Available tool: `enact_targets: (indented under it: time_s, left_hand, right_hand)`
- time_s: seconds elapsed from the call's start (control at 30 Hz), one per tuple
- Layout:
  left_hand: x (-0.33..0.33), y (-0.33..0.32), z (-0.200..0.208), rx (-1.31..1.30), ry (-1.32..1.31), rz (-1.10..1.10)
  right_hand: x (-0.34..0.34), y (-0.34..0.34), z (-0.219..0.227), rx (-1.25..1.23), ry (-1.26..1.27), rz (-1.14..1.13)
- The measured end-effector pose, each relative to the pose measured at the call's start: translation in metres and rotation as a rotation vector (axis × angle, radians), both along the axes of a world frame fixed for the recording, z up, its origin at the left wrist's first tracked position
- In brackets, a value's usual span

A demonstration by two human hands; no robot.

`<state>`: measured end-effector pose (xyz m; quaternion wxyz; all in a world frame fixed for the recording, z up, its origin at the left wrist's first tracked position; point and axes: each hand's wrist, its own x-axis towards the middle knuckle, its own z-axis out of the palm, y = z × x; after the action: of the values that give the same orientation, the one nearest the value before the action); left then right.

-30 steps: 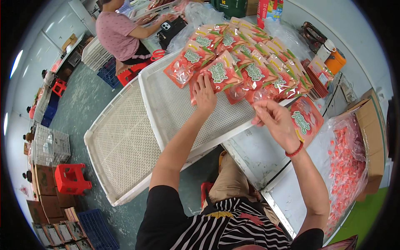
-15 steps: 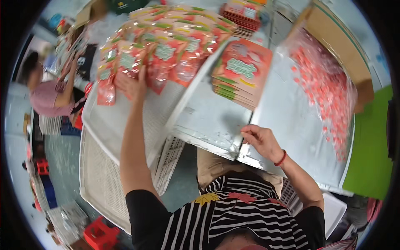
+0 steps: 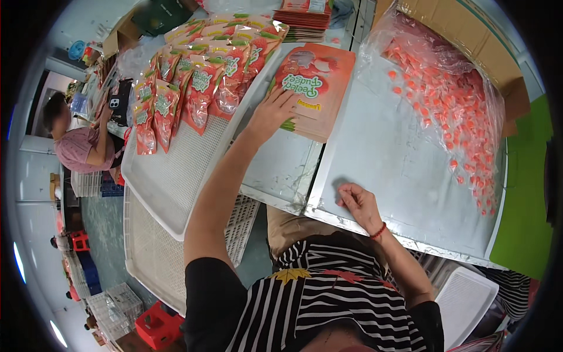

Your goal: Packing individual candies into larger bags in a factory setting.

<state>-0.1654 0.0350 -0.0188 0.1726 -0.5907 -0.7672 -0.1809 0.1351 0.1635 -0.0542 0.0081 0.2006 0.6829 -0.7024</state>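
Note:
My left hand (image 3: 272,115) lies on the left edge of a stack of flat pink pouches (image 3: 325,76), its fingers stretched out over the top one. Above the table's front edge is my right hand (image 3: 359,205), with a red bracelet at the wrist. Its fingers are curled in, and nothing shows between them. To the left, filled pouches (image 3: 199,88) stand in overlapping rows on a white mesh tray (image 3: 170,182). Small red wrapped candies (image 3: 446,126) spill from a clear plastic bag (image 3: 375,38) on the right side of the table.
A cardboard box (image 3: 463,35) holds the bag's far end. Another pouch stack (image 3: 302,24) stands at the back. Below the mesh tray sits a second tray (image 3: 152,246). A person (image 3: 85,141) works at the far left, and a red stool (image 3: 158,325) stands on the floor.
My left hand has moved right, from the filled pouches on the tray to the flat pouch stack. My right hand stays near the table's front edge, fingers still curled.

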Motion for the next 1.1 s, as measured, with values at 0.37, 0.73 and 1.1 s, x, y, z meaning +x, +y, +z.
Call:
enact_targets:
  time_s: [0.37, 0.73, 1.1]
  left_hand:
    - [0.005, 0.029, 0.025, -0.063, -0.139, -0.072]
    - [0.058, 0.057, 0.046, -0.014, -0.396, 0.043]
    - [0.135, 0.075, 0.07, 0.025, -0.894, 0.007]
  right_hand:
    - [0.001, 0.002, -0.013, 0.096, 0.118, 0.007]
    - [-0.027, 0.024, 0.03, 0.294, 0.234, -0.227]
    - [-0.04, 0.072, 0.028, 0.266, 0.221, -0.403]
